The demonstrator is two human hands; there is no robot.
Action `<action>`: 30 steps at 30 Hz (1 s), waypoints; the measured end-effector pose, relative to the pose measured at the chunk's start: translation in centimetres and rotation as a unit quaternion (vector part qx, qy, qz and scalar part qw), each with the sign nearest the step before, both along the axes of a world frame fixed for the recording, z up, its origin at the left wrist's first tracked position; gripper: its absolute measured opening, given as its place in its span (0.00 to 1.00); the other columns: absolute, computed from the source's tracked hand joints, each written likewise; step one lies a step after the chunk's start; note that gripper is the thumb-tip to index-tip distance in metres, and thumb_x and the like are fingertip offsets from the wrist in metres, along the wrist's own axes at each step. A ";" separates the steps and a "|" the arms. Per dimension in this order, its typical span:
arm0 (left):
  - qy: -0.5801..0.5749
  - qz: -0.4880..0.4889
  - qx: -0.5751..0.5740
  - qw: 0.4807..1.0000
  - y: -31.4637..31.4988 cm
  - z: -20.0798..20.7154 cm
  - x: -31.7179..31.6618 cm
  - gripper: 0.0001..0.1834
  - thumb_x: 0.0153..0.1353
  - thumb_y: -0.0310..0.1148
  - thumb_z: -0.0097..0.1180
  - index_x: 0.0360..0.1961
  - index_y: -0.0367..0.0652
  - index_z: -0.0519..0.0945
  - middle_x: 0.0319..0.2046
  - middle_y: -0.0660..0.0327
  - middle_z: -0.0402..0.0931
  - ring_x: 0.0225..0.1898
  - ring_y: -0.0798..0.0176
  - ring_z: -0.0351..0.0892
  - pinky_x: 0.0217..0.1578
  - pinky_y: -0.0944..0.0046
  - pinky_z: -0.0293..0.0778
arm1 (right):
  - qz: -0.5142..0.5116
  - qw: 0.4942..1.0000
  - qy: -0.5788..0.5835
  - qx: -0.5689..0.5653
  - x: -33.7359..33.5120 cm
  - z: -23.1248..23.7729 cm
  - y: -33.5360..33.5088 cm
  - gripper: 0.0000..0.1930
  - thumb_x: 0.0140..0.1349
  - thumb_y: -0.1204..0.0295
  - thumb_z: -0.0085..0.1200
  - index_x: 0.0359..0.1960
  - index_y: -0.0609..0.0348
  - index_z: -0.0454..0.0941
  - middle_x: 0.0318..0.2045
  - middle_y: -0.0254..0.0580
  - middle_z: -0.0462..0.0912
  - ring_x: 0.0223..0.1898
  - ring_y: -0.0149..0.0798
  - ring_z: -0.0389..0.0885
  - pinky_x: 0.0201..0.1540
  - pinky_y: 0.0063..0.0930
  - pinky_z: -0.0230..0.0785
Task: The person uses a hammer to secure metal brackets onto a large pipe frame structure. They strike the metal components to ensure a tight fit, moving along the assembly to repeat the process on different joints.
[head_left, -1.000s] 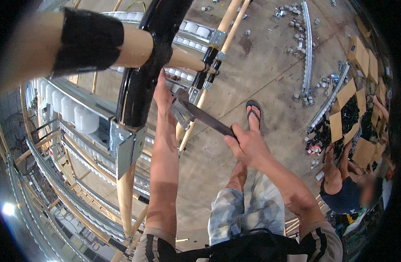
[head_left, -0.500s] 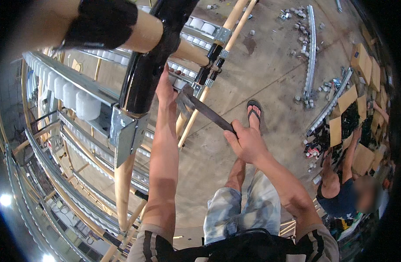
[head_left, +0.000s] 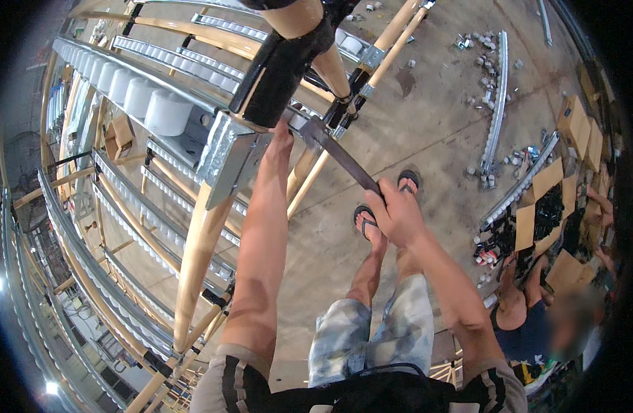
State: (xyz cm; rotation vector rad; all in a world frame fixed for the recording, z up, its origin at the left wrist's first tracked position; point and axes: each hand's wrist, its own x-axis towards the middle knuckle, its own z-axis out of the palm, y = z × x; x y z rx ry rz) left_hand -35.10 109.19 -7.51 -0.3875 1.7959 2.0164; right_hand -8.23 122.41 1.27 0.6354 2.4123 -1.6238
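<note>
My right hand [head_left: 401, 215] is closed round the handle of a hammer [head_left: 349, 164]. The dark hammer head is up by the rack, close beside my left wrist. Reaching upward, my left hand [head_left: 283, 135] goes in behind a black pipe joint [head_left: 278, 72], and its fingers are mostly hidden there. Just left of that hand, a silver metal bracket [head_left: 228, 160] sits at the top of a beige post [head_left: 205, 258]. From the bracket a roller track [head_left: 134, 89] with white rollers runs away to the upper left.
More roller tracks [head_left: 134, 237] on beige pipes fill the left side. On the concrete floor [head_left: 447, 131] at right lie loose track lengths [head_left: 495, 103] and scattered small parts. A person [head_left: 520, 316] is beside open cardboard boxes [head_left: 537, 206] holding black parts.
The view has shifted, so the rack appears lower and further right. My right hand and hammer stay near my left wrist. My left fingers are now more hidden, and both my feet show.
</note>
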 end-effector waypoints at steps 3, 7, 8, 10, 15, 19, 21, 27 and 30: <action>0.007 0.000 0.031 0.999 0.7 1.2 1.3 0.21 0.62 0.43 0.64 0.34 0.31 0.77 0.28 0.54 0.78 0.31 0.55 0.84 0.32 0.57 0.80 | 0.011 0.999 0.011 0.028 0.8 -0.9 -0.2 0.17 0.71 0.58 0.45 0.34 0.60 0.67 0.16 0.56 0.76 0.22 0.62 0.78 0.28 0.54 0.66; 0.021 0.012 -0.001 1.000 0.7 1.5 1.6 0.23 0.60 0.45 0.65 0.36 0.31 0.77 0.30 0.53 0.79 0.32 0.55 0.84 0.32 0.58 0.80 | 0.025 1.000 0.017 0.004 0.6 -0.4 -0.1 0.18 0.71 0.57 0.44 0.33 0.60 0.68 0.16 0.56 0.77 0.22 0.63 0.77 0.27 0.53 0.67; 0.026 0.013 -0.008 1.000 0.3 0.9 0.8 0.23 0.60 0.45 0.65 0.36 0.30 0.77 0.30 0.53 0.79 0.32 0.54 0.84 0.32 0.58 0.80 | 0.027 0.999 0.036 -0.008 0.8 -0.4 -0.2 0.18 0.71 0.56 0.44 0.33 0.60 0.68 0.16 0.56 0.77 0.22 0.62 0.78 0.27 0.53 0.67; 0.031 0.005 0.031 0.999 0.1 -0.1 0.5 0.25 0.60 0.46 0.65 0.40 0.30 0.76 0.33 0.53 0.79 0.32 0.55 0.85 0.31 0.57 0.80 | 0.054 0.998 -0.038 -0.018 -0.3 0.0 0.4 0.18 0.71 0.56 0.44 0.32 0.60 0.68 0.17 0.55 0.77 0.22 0.61 0.78 0.27 0.52 0.67; -0.011 0.011 -0.008 1.000 1.4 1.7 1.2 0.20 0.59 0.43 0.67 0.39 0.37 0.77 0.27 0.60 0.75 0.24 0.63 0.79 0.25 0.63 0.77 | 0.018 1.000 0.003 -0.016 0.2 0.2 0.9 0.17 0.71 0.57 0.46 0.31 0.59 0.69 0.17 0.51 0.77 0.23 0.54 0.80 0.26 0.45 0.69; -0.001 0.000 -0.041 0.999 -0.8 0.6 0.4 0.31 0.58 0.49 0.68 0.47 0.30 0.74 0.34 0.59 0.75 0.27 0.67 0.72 0.26 0.66 0.71 | -0.014 0.999 0.009 -0.044 6.6 0.3 2.5 0.17 0.70 0.57 0.48 0.31 0.60 0.70 0.18 0.51 0.77 0.23 0.54 0.79 0.27 0.42 0.68; 0.113 0.070 -0.112 0.985 -0.7 2.1 2.6 0.31 0.60 0.47 0.67 0.51 0.30 0.71 0.39 0.57 0.74 0.34 0.66 0.73 0.33 0.67 0.72 | -0.050 0.998 -0.010 -0.041 9.7 -2.2 3.8 0.17 0.69 0.57 0.48 0.32 0.61 0.70 0.19 0.53 0.77 0.24 0.55 0.79 0.27 0.42 0.68; 0.338 0.093 -0.230 0.908 -3.5 2.2 16.4 0.15 0.67 0.31 0.57 0.50 0.34 0.72 0.43 0.55 0.76 0.44 0.63 0.75 0.51 0.63 0.71 | -0.089 0.982 -0.163 0.043 16.5 -9.8 6.3 0.19 0.70 0.57 0.48 0.32 0.63 0.70 0.20 0.53 0.73 0.22 0.51 0.73 0.27 0.42 0.64; 0.460 -0.037 -0.360 0.811 -5.1 0.6 20.3 0.09 0.66 0.28 0.56 0.43 0.33 0.75 0.39 0.53 0.78 0.43 0.61 0.77 0.51 0.62 0.72 | -0.083 0.980 -0.176 0.038 17.2 -13.2 5.8 0.17 0.70 0.58 0.47 0.34 0.61 0.72 0.21 0.57 0.77 0.24 0.58 0.78 0.28 0.45 0.67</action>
